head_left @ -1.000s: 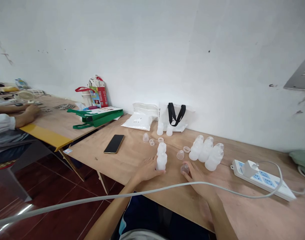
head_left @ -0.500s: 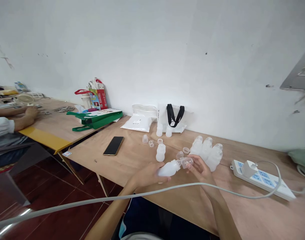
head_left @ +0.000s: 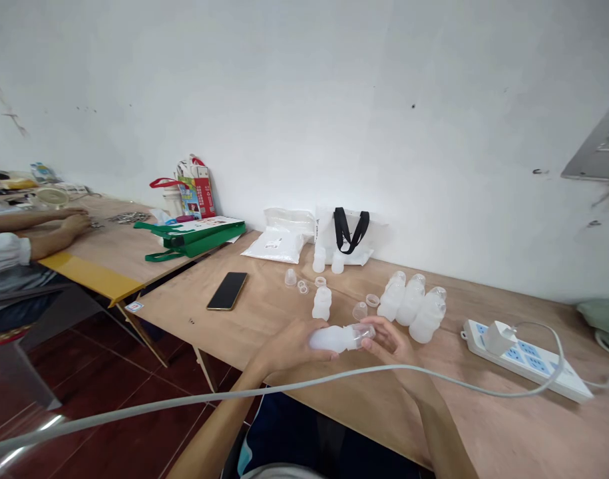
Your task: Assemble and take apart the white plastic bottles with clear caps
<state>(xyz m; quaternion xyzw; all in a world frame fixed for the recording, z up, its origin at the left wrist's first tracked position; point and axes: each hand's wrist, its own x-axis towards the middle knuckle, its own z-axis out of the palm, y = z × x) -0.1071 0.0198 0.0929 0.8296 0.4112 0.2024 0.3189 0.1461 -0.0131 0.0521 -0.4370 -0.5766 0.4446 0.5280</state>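
Observation:
My left hand [head_left: 289, 346] grips a small white plastic bottle [head_left: 331, 338] held sideways above the wooden table [head_left: 264, 313]. My right hand [head_left: 391, 342] pinches a clear cap [head_left: 363, 330] against the bottle's neck. Another white bottle [head_left: 322, 303] stands upright just beyond my hands. Three capped bottles [head_left: 411, 305] lie in a row to the right of it. Loose clear caps [head_left: 360, 310] and rings [head_left: 372, 300] are scattered between them.
A black phone [head_left: 227, 291] lies left of my hands. White bags [head_left: 284, 241], one with black handles [head_left: 351, 229], lean at the wall. A power strip [head_left: 526, 359] with a white cable [head_left: 184, 399] sits right. Another person's arms [head_left: 49, 229] rest on the neighbouring table beside green bags [head_left: 194, 234].
My left hand lifted a bottle off the table and tipped it sideways. My right hand picked up a clear cap and brought it onto the bottle's neck.

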